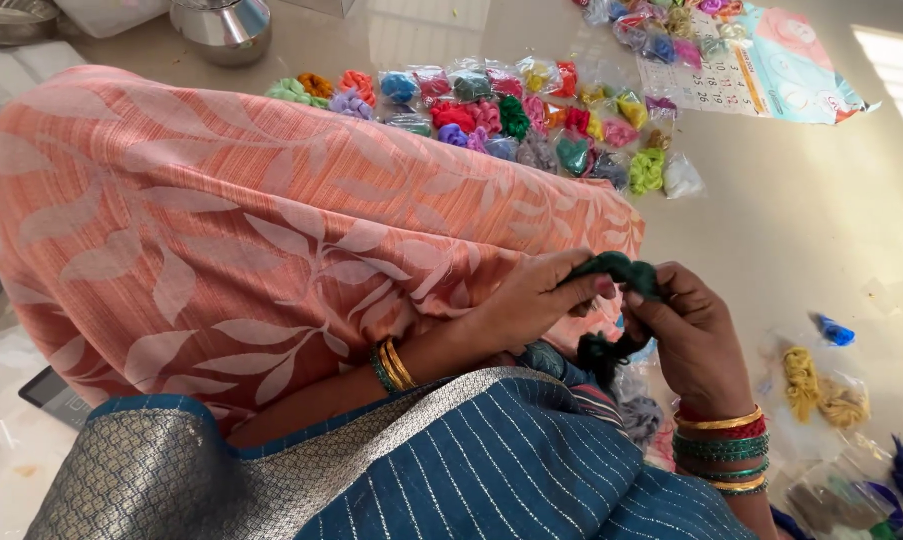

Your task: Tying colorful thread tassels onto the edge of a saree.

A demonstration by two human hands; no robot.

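You are pinching a dark green thread bundle [621, 268] between both hands, just above the orange cloth [271, 230] on your lap: the left hand [531, 300] is closing thumb and fingers on its top, the right hand [686, 325] is curling around its side. Judging by the dangling tail, you are best keeping it taut and off the packets [501, 110] on the floor [811, 220].

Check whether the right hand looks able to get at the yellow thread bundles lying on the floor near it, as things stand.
Probably yes, but not at once. The yellow thread bundles lie on open floor just beyond the right hand, with nothing between. That hand, though, is pinching the dark green thread together with the left hand.
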